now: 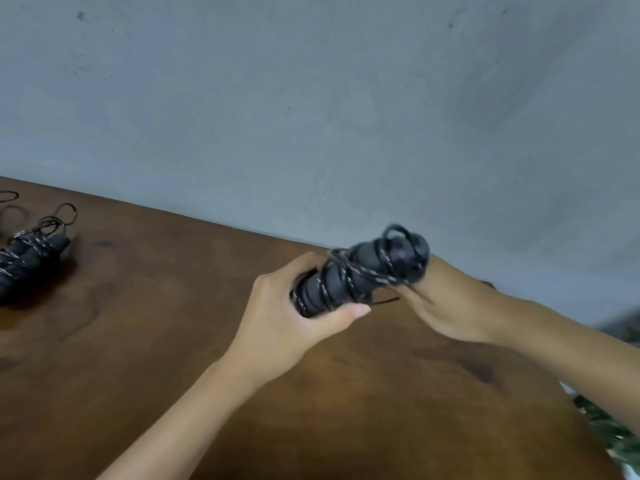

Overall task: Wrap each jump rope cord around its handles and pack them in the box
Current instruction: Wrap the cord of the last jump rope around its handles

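Note:
A jump rope with black foam handles is held above the brown wooden table, its dark speckled cord coiled round both handles. My left hand grips the lower end of the handles, thumb on top. My right hand is at the upper end, its fingers hidden behind the handles and among the cord loops; its grip is blurred. A second jump rope, wrapped in its cord, lies on the table at the far left. No box is in view.
Loose cord loops stick out behind the second rope near the table's back edge. A grey wall rises behind the table. Patterned fabric shows at the lower right edge.

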`<state>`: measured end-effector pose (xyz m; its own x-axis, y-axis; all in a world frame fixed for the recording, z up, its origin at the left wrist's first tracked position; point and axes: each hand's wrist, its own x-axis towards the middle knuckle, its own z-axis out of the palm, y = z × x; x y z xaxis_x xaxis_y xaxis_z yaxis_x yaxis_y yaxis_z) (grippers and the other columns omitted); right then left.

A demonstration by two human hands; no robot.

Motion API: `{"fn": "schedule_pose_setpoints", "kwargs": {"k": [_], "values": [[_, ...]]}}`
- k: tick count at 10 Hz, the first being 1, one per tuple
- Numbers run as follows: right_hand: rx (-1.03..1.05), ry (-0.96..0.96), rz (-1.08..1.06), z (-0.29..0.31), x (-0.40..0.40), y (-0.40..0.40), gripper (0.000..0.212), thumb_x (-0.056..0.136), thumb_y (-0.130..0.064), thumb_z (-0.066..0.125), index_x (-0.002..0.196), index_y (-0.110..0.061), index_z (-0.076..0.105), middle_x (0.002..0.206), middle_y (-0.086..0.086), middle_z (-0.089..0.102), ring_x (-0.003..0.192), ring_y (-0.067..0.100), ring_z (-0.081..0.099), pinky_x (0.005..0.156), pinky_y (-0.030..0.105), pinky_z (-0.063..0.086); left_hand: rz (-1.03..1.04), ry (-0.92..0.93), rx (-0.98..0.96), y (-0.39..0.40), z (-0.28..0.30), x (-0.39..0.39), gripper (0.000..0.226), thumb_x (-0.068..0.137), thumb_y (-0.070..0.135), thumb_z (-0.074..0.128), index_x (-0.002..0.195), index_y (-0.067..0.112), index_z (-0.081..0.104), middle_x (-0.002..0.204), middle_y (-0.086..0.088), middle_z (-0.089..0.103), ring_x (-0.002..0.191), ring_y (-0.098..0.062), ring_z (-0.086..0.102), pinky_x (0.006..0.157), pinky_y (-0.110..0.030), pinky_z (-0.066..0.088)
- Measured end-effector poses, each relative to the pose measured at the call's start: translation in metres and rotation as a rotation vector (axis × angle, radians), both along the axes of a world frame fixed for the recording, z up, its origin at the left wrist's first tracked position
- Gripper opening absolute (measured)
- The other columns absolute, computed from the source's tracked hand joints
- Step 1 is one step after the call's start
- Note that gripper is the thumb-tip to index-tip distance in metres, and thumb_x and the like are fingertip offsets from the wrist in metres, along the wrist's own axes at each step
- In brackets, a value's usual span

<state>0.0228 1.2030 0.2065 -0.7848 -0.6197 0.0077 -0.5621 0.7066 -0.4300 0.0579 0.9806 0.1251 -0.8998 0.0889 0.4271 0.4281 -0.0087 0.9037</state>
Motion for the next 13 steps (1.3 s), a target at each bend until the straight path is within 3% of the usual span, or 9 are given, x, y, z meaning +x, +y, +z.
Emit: {"fn": "schedule_pose_setpoints", "kwargs": {"k": [1, 2, 3, 4, 5, 8, 10, 12, 13], "values": [[-0.036, 0.056, -0.034, -0.005, 0.007, -0.001, 0.037, 0.109, -0.039, 0.031, 0.103, -0.023, 0.064, 0.088, -0.008, 0.064, 0.079, 0.011, 0.059, 0.077, 0.028, 0.052, 0.006, 0.004, -0.005, -0.004, 0.006, -0.002, 0.038, 0.07, 0.048, 0.085, 0.102, 0.03, 0.074, 0.088, 0.009, 0.075, 0.078, -0.01, 0.069, 0.072, -0.021, 0.052], [-0.175, 0.098, -0.048, -0.012, 0.013, -0.004, 0.028, 0.106, -0.049, 0.028, 0.09, -0.048, 0.051, 0.069, -0.018, 0.047, 0.063, 0.003, 0.043, 0.063, 0.014, 0.036, -0.003, -0.01, -0.002, -0.003, 0.007, -0.002, 0.032, 0.07, 0.048, 0.085, 0.096, 0.032, 0.073, 0.083, 0.01, 0.073, 0.073, -0.007, 0.064, 0.07, -0.02, 0.049], [-0.226, 0.061, -0.073, -0.014, 0.018, -0.013, 0.033, 0.108, -0.05, 0.025, 0.086, -0.058, 0.049, 0.067, -0.009, 0.037, 0.06, 0.006, 0.036, 0.059, 0.02, 0.034, -0.004, -0.028, 0.045, 0.001, 0.005, -0.001, 0.035, 0.075, 0.048, 0.083, 0.101, 0.027, 0.075, 0.09, 0.005, 0.076, 0.081, -0.014, 0.07, 0.075, -0.03, 0.056], [-0.287, 0.053, -0.087, -0.017, 0.02, -0.017, 0.035, 0.108, -0.033, 0.028, 0.095, -0.058, 0.05, 0.068, -0.015, 0.042, 0.062, 0.005, 0.037, 0.06, 0.02, 0.034, -0.023, -0.056, 0.14, 0.006, 0.005, 0.001, 0.026, 0.079, 0.046, 0.079, 0.098, 0.029, 0.077, 0.086, 0.005, 0.076, 0.07, -0.006, 0.066, 0.064, -0.021, 0.051], [-0.351, 0.033, -0.133, -0.02, 0.023, -0.022, 0.028, 0.109, -0.028, 0.031, 0.109, -0.038, 0.057, 0.068, -0.021, 0.047, 0.061, 0.002, 0.039, 0.06, 0.015, 0.034, -0.038, -0.132, 0.28, 0.012, 0.006, 0.003, 0.022, 0.078, 0.048, 0.076, 0.088, 0.029, 0.077, 0.081, -0.005, 0.076, 0.053, -0.003, 0.055, 0.054, -0.015, 0.043], [-0.208, 0.097, -0.307, -0.032, 0.033, -0.041, 0.034, 0.107, -0.04, 0.034, 0.113, -0.025, 0.064, 0.064, -0.012, 0.049, 0.059, 0.009, 0.048, 0.062, 0.031, 0.043, -0.005, -0.636, 0.705, 0.019, 0.003, -0.008, 0.058, 0.078, 0.066, 0.067, 0.101, 0.013, 0.067, 0.089, -0.012, 0.074, 0.043, -0.013, 0.038, 0.039, -0.02, 0.022], [-0.177, 0.147, -0.373, -0.021, 0.056, -0.064, 0.029, 0.107, -0.038, 0.042, 0.088, -0.027, 0.06, 0.062, -0.002, 0.056, 0.059, 0.018, 0.056, 0.058, 0.038, 0.045, 0.058, -0.649, 0.807, 0.015, -0.005, -0.02, 0.062, 0.082, 0.063, 0.069, 0.113, 0.01, 0.064, 0.086, -0.007, 0.071, 0.049, -0.012, 0.038, 0.039, -0.018, 0.027], [-0.148, 0.045, -0.408, -0.034, 0.078, -0.1, 0.033, 0.109, -0.039, 0.029, 0.097, -0.027, 0.058, 0.074, -0.005, 0.061, 0.066, 0.013, 0.06, 0.064, 0.039, 0.051, 0.107, -0.637, 0.792, 0.024, -0.007, -0.022, 0.071, 0.074, 0.069, 0.066, 0.116, 0.012, 0.068, 0.094, -0.004, 0.076, 0.069, -0.017, 0.057, 0.063, -0.028, 0.049], [-0.17, 0.041, -0.434, -0.047, 0.079, -0.108, 0.033, 0.109, -0.038, 0.027, 0.092, -0.028, 0.053, 0.072, -0.005, 0.059, 0.064, 0.013, 0.057, 0.059, 0.035, 0.049, 0.073, -0.658, 0.852, 0.023, -0.004, -0.021, 0.084, 0.074, 0.072, 0.063, 0.121, 0.003, 0.067, 0.09, -0.003, 0.071, 0.055, -0.014, 0.054, 0.049, -0.026, 0.048]]}}
